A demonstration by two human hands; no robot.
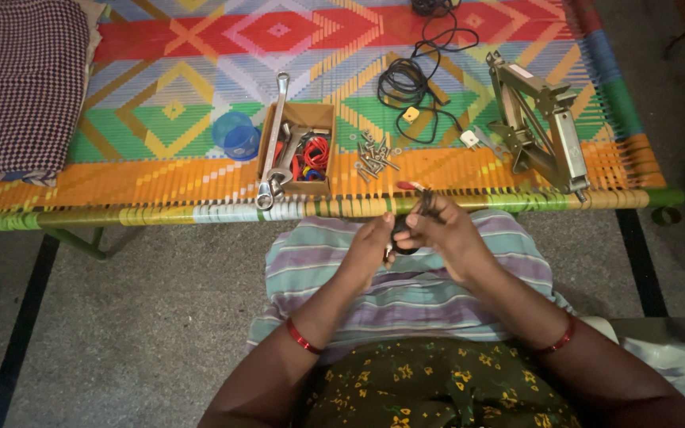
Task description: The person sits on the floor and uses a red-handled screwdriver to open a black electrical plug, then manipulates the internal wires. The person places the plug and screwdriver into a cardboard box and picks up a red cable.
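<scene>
Bright woven cot (200, 170) ahead; left hand (370, 247) and right hand (447, 235) pinched together on small black part (403, 236) over lap — could drop if grip slackens.

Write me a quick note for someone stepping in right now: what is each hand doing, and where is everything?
Left hand and right hand: both closed on one small dark part over the lap; a thin tool sticks up from the right.
On the woven cot: cardboard box with long spanner, loose screws, blue cup, black cable, scissor jack.
Done or left: cannot tell; part in hand, screws unused.
</scene>
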